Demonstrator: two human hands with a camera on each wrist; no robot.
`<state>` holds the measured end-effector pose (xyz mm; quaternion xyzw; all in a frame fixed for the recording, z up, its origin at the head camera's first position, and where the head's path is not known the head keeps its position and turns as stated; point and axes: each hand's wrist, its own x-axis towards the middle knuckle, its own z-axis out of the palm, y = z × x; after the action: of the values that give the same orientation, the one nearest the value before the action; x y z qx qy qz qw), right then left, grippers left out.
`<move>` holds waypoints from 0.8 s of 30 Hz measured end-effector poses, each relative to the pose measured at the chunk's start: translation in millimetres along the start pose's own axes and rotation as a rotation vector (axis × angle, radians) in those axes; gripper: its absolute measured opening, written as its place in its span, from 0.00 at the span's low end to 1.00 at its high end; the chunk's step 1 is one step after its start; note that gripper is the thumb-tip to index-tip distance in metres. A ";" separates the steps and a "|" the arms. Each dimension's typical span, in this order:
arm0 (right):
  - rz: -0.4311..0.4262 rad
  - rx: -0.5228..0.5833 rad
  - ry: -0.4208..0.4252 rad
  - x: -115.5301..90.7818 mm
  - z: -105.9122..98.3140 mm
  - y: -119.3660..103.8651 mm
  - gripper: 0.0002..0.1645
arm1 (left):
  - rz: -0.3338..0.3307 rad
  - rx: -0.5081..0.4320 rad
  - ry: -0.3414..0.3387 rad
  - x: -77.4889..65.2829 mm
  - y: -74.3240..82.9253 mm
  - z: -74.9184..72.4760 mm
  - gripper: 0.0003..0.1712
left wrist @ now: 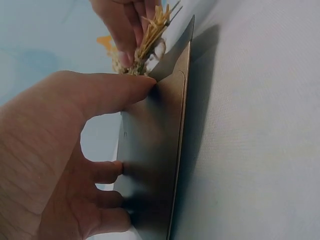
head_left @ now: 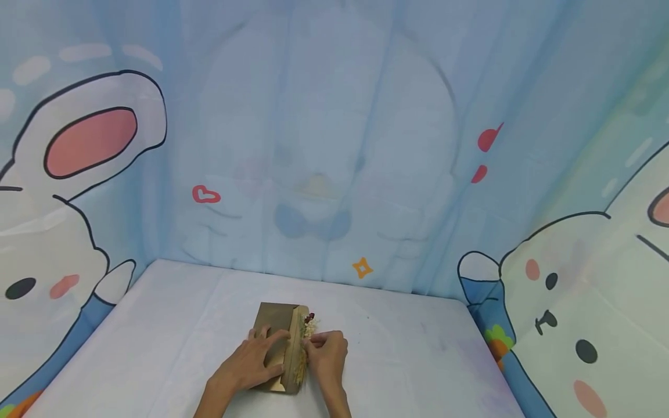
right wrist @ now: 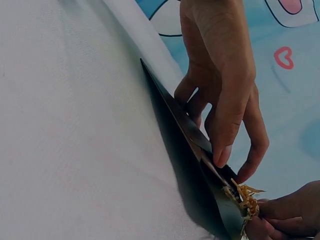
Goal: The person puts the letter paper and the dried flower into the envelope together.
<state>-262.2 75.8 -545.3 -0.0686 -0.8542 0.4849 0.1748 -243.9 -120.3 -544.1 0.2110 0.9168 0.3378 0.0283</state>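
Observation:
A gold-brown envelope (head_left: 274, 315) lies on the white table, its long flap on the right side. My left hand (head_left: 248, 361) rests on it with spread fingers; the left wrist view has the thumb and fingertips pressing the smooth face of the envelope (left wrist: 150, 135). Along the flap lies a small bunch of dried flowers (head_left: 309, 327), with pale blooms and dark red bits at the far end. My right hand (head_left: 329, 353) pinches this bunch between thumb and fingers at the flap's right edge. Yellow stems of the dried flowers (right wrist: 247, 197) stick out in the right wrist view.
The white cloth-covered table (head_left: 407, 348) stretches out on both sides of the envelope. A light blue curtain (head_left: 324, 133) with cartoon rabbits hangs behind the table's back edge and along its sides.

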 end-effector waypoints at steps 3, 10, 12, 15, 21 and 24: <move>-0.004 0.012 -0.015 -0.7 4.0 0.2 0.06 | -0.001 0.002 0.004 0.8 -1.6 1.0 0.39; -0.008 -0.028 -0.031 -2.6 10.5 3.3 0.06 | 0.002 -0.004 0.010 1.0 -2.3 1.4 0.39; -0.012 -0.039 -0.034 -2.9 12.1 4.9 0.06 | 0.003 -0.010 0.010 0.6 -1.6 0.9 0.39; -0.025 -0.047 -0.032 -2.7 14.1 6.2 0.07 | 0.015 -0.010 0.015 0.9 -0.8 -0.1 0.38; -0.058 -0.056 -0.029 -1.1 19.8 5.5 0.06 | 0.022 -0.008 0.035 -0.7 -2.2 -0.4 0.37; -0.078 -0.055 -0.028 -1.4 23.1 4.7 0.06 | 0.023 -0.021 0.039 -1.6 -3.3 0.3 0.38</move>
<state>-269.6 59.2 -560.5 -0.0333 -0.8715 0.4552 0.1797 -243.6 -123.0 -546.6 0.2143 0.9112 0.3516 0.0088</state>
